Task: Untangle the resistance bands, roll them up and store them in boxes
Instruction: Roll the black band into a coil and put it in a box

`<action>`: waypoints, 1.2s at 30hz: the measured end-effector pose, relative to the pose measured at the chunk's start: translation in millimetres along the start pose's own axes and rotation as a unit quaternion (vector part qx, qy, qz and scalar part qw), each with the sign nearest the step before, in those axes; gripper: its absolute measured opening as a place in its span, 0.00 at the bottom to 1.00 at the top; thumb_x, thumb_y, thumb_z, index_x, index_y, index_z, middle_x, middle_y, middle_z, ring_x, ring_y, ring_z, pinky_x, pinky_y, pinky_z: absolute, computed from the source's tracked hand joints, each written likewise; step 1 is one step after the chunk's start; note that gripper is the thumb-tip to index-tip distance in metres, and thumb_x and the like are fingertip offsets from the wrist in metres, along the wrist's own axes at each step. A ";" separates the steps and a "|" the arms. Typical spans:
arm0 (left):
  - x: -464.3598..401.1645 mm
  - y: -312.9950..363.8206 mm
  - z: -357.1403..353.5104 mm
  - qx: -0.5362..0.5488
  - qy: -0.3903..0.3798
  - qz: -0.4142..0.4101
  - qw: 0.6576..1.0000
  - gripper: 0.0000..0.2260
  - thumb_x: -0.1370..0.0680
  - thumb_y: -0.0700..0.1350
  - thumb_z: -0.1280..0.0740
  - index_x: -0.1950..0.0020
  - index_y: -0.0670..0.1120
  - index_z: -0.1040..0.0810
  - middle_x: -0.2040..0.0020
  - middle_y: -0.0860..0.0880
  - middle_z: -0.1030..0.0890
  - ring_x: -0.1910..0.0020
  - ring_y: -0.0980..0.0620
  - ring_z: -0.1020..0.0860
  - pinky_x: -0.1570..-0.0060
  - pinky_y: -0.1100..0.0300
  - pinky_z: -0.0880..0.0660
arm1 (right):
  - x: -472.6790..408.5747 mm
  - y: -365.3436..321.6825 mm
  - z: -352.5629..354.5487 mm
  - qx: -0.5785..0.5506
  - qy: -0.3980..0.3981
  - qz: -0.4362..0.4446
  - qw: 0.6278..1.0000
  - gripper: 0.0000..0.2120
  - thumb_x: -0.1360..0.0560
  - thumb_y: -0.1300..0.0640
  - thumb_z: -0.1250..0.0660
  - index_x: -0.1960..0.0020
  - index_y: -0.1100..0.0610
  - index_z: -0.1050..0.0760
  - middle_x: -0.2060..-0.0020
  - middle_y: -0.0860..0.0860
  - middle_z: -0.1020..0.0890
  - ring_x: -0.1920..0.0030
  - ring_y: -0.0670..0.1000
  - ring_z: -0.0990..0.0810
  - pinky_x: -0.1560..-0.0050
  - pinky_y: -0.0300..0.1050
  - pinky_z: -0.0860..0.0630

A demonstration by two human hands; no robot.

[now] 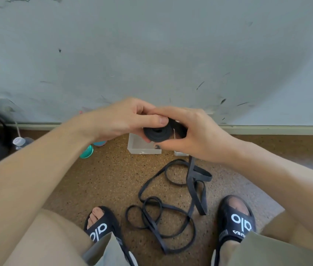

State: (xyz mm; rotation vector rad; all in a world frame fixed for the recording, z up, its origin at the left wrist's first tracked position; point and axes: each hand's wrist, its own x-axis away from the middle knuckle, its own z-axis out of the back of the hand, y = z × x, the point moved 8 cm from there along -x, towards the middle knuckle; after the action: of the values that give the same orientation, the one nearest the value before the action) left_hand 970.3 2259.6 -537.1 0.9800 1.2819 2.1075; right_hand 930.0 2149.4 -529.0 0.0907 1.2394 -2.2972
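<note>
Both hands grip a half-rolled black resistance band above the floor.

The rolled coil point(157, 133) is a flat dark disc, its open spiral face turned toward the camera, its axis running roughly from viewer to wall. The left hand point(121, 120) closes its fingers point(161, 120) on the coil's upper edge; the right hand point(192, 133) curls round the far side, fingers closed on it too. From under the right hand the unrolled tail point(191, 169) drops to the speckled brown floor point(103, 179) and lies in loose tangled loops point(163, 214) (matte black, flat, narrow) between two sandalled feet. A white box point(142, 147) sits just behind the coil.
</note>
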 end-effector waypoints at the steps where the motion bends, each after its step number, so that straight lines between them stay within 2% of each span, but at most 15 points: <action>1: -0.3 2.0 0.4 -0.007 0.008 -0.007 1.000 0.18 0.24 0.50 0.32 0.38 0.43 0.18 0.45 0.47 0.14 0.43 0.48 0.16 0.43 0.57 0.20 | -0.9 1.2 0.4 -0.010 -0.003 -0.010 1.000 0.27 0.28 0.60 0.23 0.31 0.51 0.24 0.48 0.38 0.18 0.49 0.36 0.19 0.52 0.28 0.28; 3: -0.4 8.9 7.5 -0.042 0.044 -0.029 0.998 0.16 0.24 0.50 0.32 0.40 0.45 0.18 0.47 0.50 0.13 0.46 0.53 0.16 0.47 0.64 0.21 | -2.6 2.2 4.6 -0.010 -0.004 -0.031 0.999 0.31 0.29 0.61 0.23 0.29 0.49 0.26 0.50 0.39 0.18 0.50 0.37 0.19 0.52 0.29 0.28; 6: 4.1 15.6 23.2 -0.092 0.093 -0.054 0.990 0.13 0.25 0.51 0.32 0.45 0.47 0.17 0.54 0.54 0.13 0.52 0.59 0.16 0.52 0.70 0.23 | -3.2 5.1 18.2 -0.008 -0.014 -0.073 0.997 0.38 0.28 0.59 0.24 0.24 0.43 0.34 0.61 0.47 0.21 0.63 0.42 0.22 0.59 0.32 0.28; 9: 9.3 18.6 29.4 -0.121 0.102 -0.068 0.985 0.12 0.25 0.53 0.33 0.47 0.48 0.17 0.58 0.55 0.15 0.57 0.61 0.19 0.55 0.72 0.26 | -2.4 4.8 28.3 0.021 -0.013 -0.071 0.997 0.33 0.28 0.54 0.24 0.26 0.42 0.32 0.68 0.49 0.26 0.68 0.45 0.29 0.63 0.35 0.32; 12: 10.4 20.3 33.1 -0.106 0.121 -0.073 0.984 0.13 0.25 0.52 0.32 0.45 0.48 0.17 0.55 0.55 0.14 0.54 0.62 0.18 0.52 0.71 0.26 | 1.6 0.1 22.1 0.040 0.024 -0.046 0.998 0.31 0.29 0.51 0.22 0.29 0.45 0.28 0.68 0.46 0.27 0.67 0.45 0.28 0.64 0.33 0.32; 15: 9.7 22.4 26.0 -0.046 0.147 -0.098 0.983 0.10 0.22 0.48 0.33 0.44 0.46 0.18 0.53 0.53 0.14 0.51 0.59 0.17 0.51 0.66 0.23 | 7.7 -2.8 15.3 0.056 0.111 -0.027 0.992 0.31 0.28 0.51 0.20 0.29 0.49 0.28 0.62 0.40 0.24 0.64 0.45 0.25 0.62 0.31 0.31; 19: 6.2 20.4 14.4 0.010 0.182 -0.106 0.978 0.07 0.19 0.42 0.34 0.45 0.44 0.17 0.55 0.53 0.14 0.52 0.58 0.16 0.53 0.66 0.22 | 9.9 0.4 12.9 0.074 0.189 -0.016 0.979 0.25 0.25 0.53 0.23 0.31 0.52 0.27 0.57 0.48 0.19 0.60 0.50 0.23 0.59 0.49 0.23; 21: 4.5 18.1 15.7 -0.025 0.159 -0.069 0.985 0.08 0.20 0.45 0.32 0.45 0.43 0.17 0.53 0.51 0.13 0.51 0.57 0.15 0.53 0.66 0.21 | 7.1 1.3 9.3 0.063 0.163 0.001 0.985 0.23 0.24 0.54 0.24 0.31 0.54 0.25 0.55 0.49 0.18 0.59 0.50 0.22 0.58 0.51 0.22; 24: 4.3 10.1 6.7 -0.090 0.039 -0.007 0.995 0.16 0.25 0.53 0.32 0.42 0.47 0.16 0.50 0.52 0.13 0.50 0.58 0.16 0.51 0.67 0.22 | 2.3 0.4 -3.1 0.033 0.064 0.014 0.997 0.24 0.24 0.54 0.24 0.30 0.54 0.25 0.50 0.48 0.16 0.55 0.50 0.18 0.55 0.50 0.21; 25: 4.3 9.1 4.1 -0.092 0.022 -0.003 0.995 0.16 0.26 0.54 0.32 0.43 0.48 0.16 0.50 0.53 0.13 0.50 0.58 0.16 0.51 0.68 0.22 | 1.2 0.9 -5.9 0.023 0.037 0.004 0.999 0.25 0.25 0.54 0.24 0.29 0.54 0.25 0.50 0.47 0.16 0.56 0.50 0.17 0.56 0.48 0.21; 28: 0.3 8.8 9.0 -0.081 0.050 -0.022 0.995 0.13 0.23 0.51 0.32 0.42 0.47 0.16 0.48 0.52 0.13 0.47 0.57 0.16 0.46 0.66 0.22 | -2.0 -0.3 -0.5 0.026 0.016 -0.015 0.999 0.28 0.26 0.58 0.24 0.28 0.52 0.26 0.56 0.40 0.19 0.62 0.43 0.21 0.61 0.32 0.28; 29: -0.3 9.5 12.9 -0.091 0.067 -0.030 0.993 0.12 0.21 0.49 0.32 0.42 0.46 0.16 0.50 0.52 0.13 0.48 0.58 0.17 0.46 0.67 0.23 | -2.4 -0.5 3.5 0.036 0.016 -0.018 0.999 0.31 0.27 0.59 0.24 0.26 0.51 0.28 0.58 0.39 0.21 0.63 0.41 0.23 0.61 0.30 0.30; 32: 0.6 8.6 20.6 -0.137 0.085 -0.037 0.986 0.10 0.20 0.50 0.32 0.48 0.45 0.16 0.59 0.46 0.17 0.59 0.58 0.22 0.56 0.66 0.29 | -2.6 6.8 17.1 0.039 -0.001 -0.068 0.997 0.39 0.27 0.56 0.25 0.21 0.41 0.38 0.58 0.44 0.20 0.63 0.45 0.19 0.59 0.38 0.24; 34: 3.8 9.3 23.2 -0.146 0.090 -0.039 0.984 0.08 0.20 0.50 0.33 0.50 0.48 0.16 0.63 0.50 0.20 0.63 0.60 0.25 0.60 0.69 0.31 | -2.3 8.2 24.5 0.043 -0.007 -0.083 0.996 0.34 0.24 0.54 0.27 0.23 0.40 0.36 0.60 0.46 0.18 0.59 0.47 0.17 0.52 0.43 0.22; 36: 4.6 13.3 28.6 -0.147 0.112 -0.055 0.981 0.08 0.20 0.51 0.33 0.48 0.49 0.17 0.62 0.53 0.19 0.62 0.61 0.24 0.60 0.71 0.30 | -1.8 8.7 27.0 0.047 0.012 -0.082 0.995 0.25 0.21 0.53 0.29 0.27 0.42 0.31 0.62 0.46 0.18 0.59 0.47 0.18 0.52 0.45 0.22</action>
State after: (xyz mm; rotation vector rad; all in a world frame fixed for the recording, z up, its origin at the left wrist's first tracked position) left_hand 989.2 2272.6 -515.0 0.5472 1.0544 2.2837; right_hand 940.6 2124.8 -519.5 0.0517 1.1889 -2.5024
